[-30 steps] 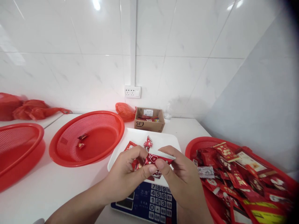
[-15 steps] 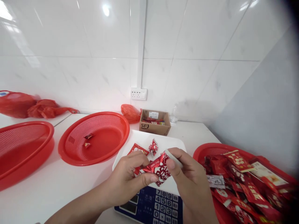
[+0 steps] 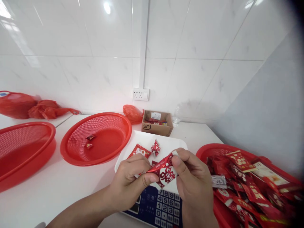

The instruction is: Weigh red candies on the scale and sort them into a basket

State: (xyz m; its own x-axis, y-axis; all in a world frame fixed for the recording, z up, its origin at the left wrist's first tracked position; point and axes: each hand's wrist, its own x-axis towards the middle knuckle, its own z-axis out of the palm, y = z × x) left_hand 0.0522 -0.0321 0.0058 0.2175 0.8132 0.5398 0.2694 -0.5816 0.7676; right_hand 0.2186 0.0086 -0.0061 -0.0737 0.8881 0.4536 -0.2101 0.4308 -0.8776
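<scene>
A red and white candy packet (image 3: 165, 172) is stretched between my two hands above the scale. My left hand (image 3: 133, 179) pinches its left end between thumb and fingers. At its upper right end, my right hand (image 3: 193, 180) grips the pale crimped edge. Under them is a white scale tray (image 3: 125, 145) with a dark blue keypad panel (image 3: 150, 207), partly covered by my hands. On the tray lie a flat red packet (image 3: 140, 151) and a small twisted red and white candy (image 3: 155, 148). Another red piece behind the held packet is mostly hidden.
A red basket (image 3: 106, 122) with two small candies is left of the scale, another red basket (image 3: 45, 139) farther left. At right, a red basket (image 3: 204, 152) holds several packets. Behind are a cardboard box (image 3: 158, 128), a red bag (image 3: 132, 114) and more red bags (image 3: 17, 106).
My right hand has turned slightly and its fingers now cover more of the packet's pale end. The packet has tilted a little. The view has shifted slightly.
</scene>
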